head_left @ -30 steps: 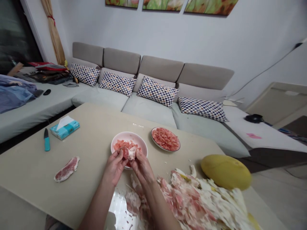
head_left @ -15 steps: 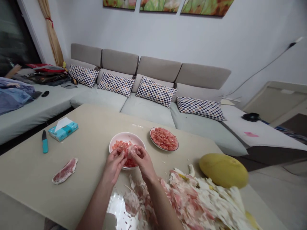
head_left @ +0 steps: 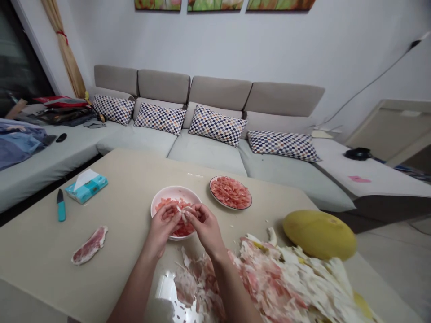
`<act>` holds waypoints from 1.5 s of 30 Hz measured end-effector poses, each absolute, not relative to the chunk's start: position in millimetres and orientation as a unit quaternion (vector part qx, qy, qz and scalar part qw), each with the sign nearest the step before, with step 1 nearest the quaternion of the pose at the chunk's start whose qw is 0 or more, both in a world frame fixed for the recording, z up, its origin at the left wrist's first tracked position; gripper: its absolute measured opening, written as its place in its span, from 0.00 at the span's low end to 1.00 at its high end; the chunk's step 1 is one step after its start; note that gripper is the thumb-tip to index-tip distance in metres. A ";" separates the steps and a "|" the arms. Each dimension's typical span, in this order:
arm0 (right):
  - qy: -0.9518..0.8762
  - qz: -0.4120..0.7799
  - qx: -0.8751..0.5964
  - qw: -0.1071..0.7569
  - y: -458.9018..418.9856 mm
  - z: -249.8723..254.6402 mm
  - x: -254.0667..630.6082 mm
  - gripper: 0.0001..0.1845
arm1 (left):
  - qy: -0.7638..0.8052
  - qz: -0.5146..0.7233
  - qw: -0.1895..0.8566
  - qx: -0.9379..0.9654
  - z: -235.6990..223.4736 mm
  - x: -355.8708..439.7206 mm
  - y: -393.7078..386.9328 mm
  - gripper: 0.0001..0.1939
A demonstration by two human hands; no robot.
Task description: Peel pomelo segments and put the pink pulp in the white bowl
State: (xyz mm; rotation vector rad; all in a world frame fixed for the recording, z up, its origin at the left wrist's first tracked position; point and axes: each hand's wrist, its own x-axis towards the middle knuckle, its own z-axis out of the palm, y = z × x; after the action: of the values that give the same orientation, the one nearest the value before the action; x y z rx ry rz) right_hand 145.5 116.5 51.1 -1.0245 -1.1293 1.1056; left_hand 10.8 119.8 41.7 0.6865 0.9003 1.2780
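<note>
Over a white bowl (head_left: 158, 194) of red pomelo pulp, my left hand (head_left: 163, 226) and my right hand (head_left: 204, 224) meet with fingertips pinched. Between them is a pomelo segment (head_left: 183, 211) with pale membrane; the fingers partly hide it. Behind the bowl to the right, a dark-rimmed plate (head_left: 231, 193) is heaped with pulp pieces. An unpeeled pomelo segment (head_left: 90, 246) lies on the table to the left. Below and right of my right hand spreads a pile of peel and membrane (head_left: 283, 282).
A whole yellow pomelo (head_left: 319, 234) rests near the table's right edge. At the left are a knife (head_left: 61, 206) with a teal handle and a blue tissue pack (head_left: 86, 186). A grey sofa (head_left: 208, 152) with checked cushions stands behind the table (head_left: 128, 170).
My fingertips have come closer together and turned inward around the segment, with more white membrane showing between them. The camera view has shifted slightly.
</note>
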 end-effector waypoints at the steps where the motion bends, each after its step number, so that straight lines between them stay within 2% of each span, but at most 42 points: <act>1: -0.479 0.478 -0.435 0.594 116.1 51.3 145.2 0.15 | 0.392 0.564 0.661 0.302 41.7 10.6 120.0 0.23; 12: -0.430 0.446 -0.451 0.642 116.5 50.3 148.0 0.14 | 0.343 0.555 0.714 0.253 48.3 8.4 115.6 0.19; 21: -0.386 0.428 -0.463 0.673 121.3 50.1 167.8 0.18 | 0.328 0.551 0.716 0.276 39.1 -2.3 121.1 0.18; 30: -0.389 0.464 -0.446 0.659 113.2 58.3 177.5 0.17 | 0.265 0.545 0.763 0.227 34.7 -7.8 126.5 0.15; 37: -0.410 0.449 -0.442 0.660 113.3 55.5 183.4 0.16 | 0.265 0.551 0.756 0.236 35.1 -7.9 127.2 0.18; 45: -0.431 0.481 -0.406 0.646 97.8 73.0 195.3 0.15 | 0.271 0.560 0.752 0.217 35.9 -7.1 127.1 0.14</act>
State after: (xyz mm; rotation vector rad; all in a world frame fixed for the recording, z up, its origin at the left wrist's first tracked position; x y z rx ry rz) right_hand 195.3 97.8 73.0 -0.9239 -0.9807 1.0945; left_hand -7.1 127.1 35.9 0.4746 0.5921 1.2216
